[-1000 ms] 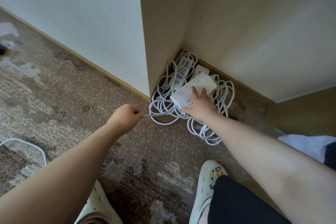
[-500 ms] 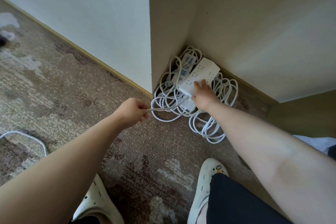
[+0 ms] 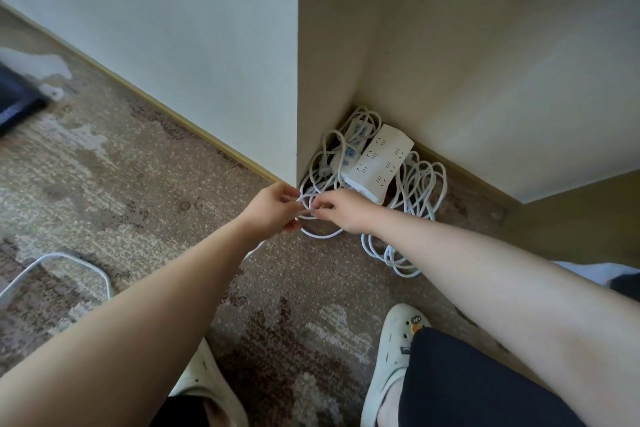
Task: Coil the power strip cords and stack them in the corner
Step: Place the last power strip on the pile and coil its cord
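Cord (image 3: 313,206) at frame centre is pinched by my left hand (image 3: 273,210) and right hand (image 3: 341,211) mid-coil; next I'd guess looping it onto the power strips (image 3: 375,163) stacked in the corner beyond.

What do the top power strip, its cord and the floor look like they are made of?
Top power strip: seemingly hard white plastic, smooth matte, crisp moulded edges. Cord: probably rubbery white sheathing with a slight sheen, bending into soft loops. Floor: low-pile carpet, brown and beige, woven speckled texture, worn patches.
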A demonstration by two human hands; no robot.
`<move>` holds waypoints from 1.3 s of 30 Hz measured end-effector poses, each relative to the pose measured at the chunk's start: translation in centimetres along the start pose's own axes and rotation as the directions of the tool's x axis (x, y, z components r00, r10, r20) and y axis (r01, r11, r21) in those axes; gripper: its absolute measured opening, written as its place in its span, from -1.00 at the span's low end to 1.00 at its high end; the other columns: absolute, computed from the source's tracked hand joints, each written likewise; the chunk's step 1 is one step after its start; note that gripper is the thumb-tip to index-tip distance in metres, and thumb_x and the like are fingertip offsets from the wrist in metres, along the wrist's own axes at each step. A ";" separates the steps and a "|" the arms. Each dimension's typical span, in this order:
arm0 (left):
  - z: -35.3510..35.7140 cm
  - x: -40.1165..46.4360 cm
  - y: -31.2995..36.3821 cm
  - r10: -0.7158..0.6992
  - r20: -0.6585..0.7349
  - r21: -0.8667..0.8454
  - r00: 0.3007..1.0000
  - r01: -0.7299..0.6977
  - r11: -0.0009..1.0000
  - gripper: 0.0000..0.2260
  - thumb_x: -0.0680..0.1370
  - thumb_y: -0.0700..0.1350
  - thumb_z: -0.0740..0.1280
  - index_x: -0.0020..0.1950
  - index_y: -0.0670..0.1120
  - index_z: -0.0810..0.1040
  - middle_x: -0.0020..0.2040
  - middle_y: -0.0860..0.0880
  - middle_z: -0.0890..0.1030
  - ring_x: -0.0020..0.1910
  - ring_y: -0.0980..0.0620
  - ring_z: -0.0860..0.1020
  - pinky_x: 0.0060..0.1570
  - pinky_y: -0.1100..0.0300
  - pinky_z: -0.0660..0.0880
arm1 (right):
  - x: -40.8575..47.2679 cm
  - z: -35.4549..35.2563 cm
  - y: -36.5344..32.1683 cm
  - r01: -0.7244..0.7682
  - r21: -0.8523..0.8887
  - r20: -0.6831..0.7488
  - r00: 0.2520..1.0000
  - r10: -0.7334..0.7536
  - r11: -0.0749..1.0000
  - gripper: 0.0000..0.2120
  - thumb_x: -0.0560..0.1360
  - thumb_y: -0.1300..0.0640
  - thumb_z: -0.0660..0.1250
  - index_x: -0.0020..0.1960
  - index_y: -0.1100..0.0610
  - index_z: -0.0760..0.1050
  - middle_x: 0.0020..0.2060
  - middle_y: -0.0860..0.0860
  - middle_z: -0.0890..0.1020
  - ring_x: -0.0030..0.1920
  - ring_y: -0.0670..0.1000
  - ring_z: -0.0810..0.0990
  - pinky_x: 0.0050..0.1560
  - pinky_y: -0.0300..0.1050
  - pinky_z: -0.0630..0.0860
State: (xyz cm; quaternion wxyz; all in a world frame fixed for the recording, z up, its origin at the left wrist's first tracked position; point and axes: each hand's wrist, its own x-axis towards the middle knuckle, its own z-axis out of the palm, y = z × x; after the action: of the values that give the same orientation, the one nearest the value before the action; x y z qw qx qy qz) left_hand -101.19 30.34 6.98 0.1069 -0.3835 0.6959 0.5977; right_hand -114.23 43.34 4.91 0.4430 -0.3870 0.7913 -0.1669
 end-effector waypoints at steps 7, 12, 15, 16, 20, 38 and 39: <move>-7.0 -3.2 -0.5 0.003 0.094 0.499 0.996 -0.050 0.865 -0.83 0.62 -0.04 0.25 0.00 -0.02 0.63 -0.33 0.03 0.55 -0.41 0.11 0.43 -0.41 0.24 0.35 | -0.8 -2.8 0.7 -0.111 0.002 -0.139 0.984 0.111 0.994 -0.82 0.69 0.02 0.15 -0.03 -0.02 0.48 -0.18 0.07 0.59 -0.37 -0.01 0.41 -0.34 -0.10 0.33; -10.9 -5.8 1.1 0.052 -0.077 0.362 0.996 -0.021 0.932 -0.82 0.61 -0.06 0.28 -0.11 -0.01 0.65 -0.39 0.01 0.47 -0.45 0.08 0.36 -0.46 0.26 0.29 | -2.0 -3.7 -0.8 -0.135 -0.085 -0.107 0.986 0.126 0.987 -0.86 0.68 0.04 0.16 0.11 -0.03 0.50 -0.08 0.00 0.62 -0.17 0.07 0.60 -0.20 -0.05 0.51; -8.8 -6.9 3.1 0.128 -0.083 0.349 0.988 -0.091 0.933 -0.83 0.61 -0.07 0.28 -0.09 -0.03 0.64 -0.38 0.01 0.48 -0.44 0.07 0.37 -0.47 0.25 0.29 | -2.7 -4.0 -3.7 -0.061 0.043 -0.143 0.987 0.067 0.997 -0.85 0.64 0.02 0.22 0.16 -0.06 0.52 0.02 -0.03 0.62 0.02 0.10 0.61 0.04 0.07 0.56; -8.1 -7.2 3.7 0.153 -0.094 0.336 0.984 -0.114 0.935 -0.83 0.61 -0.07 0.27 -0.08 -0.04 0.64 -0.36 0.01 0.49 -0.43 0.06 0.38 -0.44 0.23 0.31 | -3.1 -4.2 -4.6 -0.020 0.105 -0.163 0.986 0.037 0.994 -0.87 0.63 0.00 0.24 0.13 -0.08 0.53 0.00 -0.07 0.61 0.01 0.05 0.59 0.02 0.04 0.54; -6.2 -8.5 5.5 0.210 -0.153 0.285 0.966 -0.161 0.945 -0.80 0.62 -0.09 0.25 -0.08 -0.10 0.63 -0.31 -0.02 0.55 -0.35 0.03 0.46 -0.32 0.18 0.39 | -4.9 -4.4 -6.4 0.067 0.099 -0.243 0.969 -0.042 0.993 -0.88 0.63 -0.01 0.26 0.09 -0.05 0.55 -0.12 -0.16 0.55 -0.15 -0.10 0.51 -0.21 -0.13 0.42; -10.2 -8.0 0.1 -0.029 -0.175 0.220 0.984 0.068 0.973 -0.76 0.63 -0.13 0.22 -0.12 -0.08 0.64 -0.40 -0.03 0.44 -0.45 0.03 0.34 -0.41 0.20 0.29 | -5.1 -5.3 -1.6 0.016 0.396 -0.481 0.855 0.193 0.918 -0.83 0.61 0.05 0.33 -0.16 0.03 0.51 -0.34 -0.09 0.47 -0.35 -0.08 0.39 -0.32 -0.15 0.29; -9.8 -7.8 0.3 -0.010 -0.195 0.264 0.981 0.062 0.962 -0.77 0.63 -0.12 0.22 -0.12 -0.07 0.64 -0.39 -0.02 0.45 -0.47 0.05 0.34 -0.45 0.23 0.28 | -4.9 -5.3 -1.9 0.008 0.368 -0.449 0.877 0.170 0.930 -0.82 0.62 0.03 0.30 -0.13 0.06 0.51 -0.35 -0.08 0.45 -0.36 -0.07 0.38 -0.33 -0.15 0.27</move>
State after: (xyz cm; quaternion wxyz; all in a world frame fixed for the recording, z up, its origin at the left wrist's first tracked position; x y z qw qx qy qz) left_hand -92.99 24.52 14.51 0.1014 -0.4339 0.7705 0.4559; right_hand -116.23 45.46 11.78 0.3061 -0.2129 0.8470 -0.3789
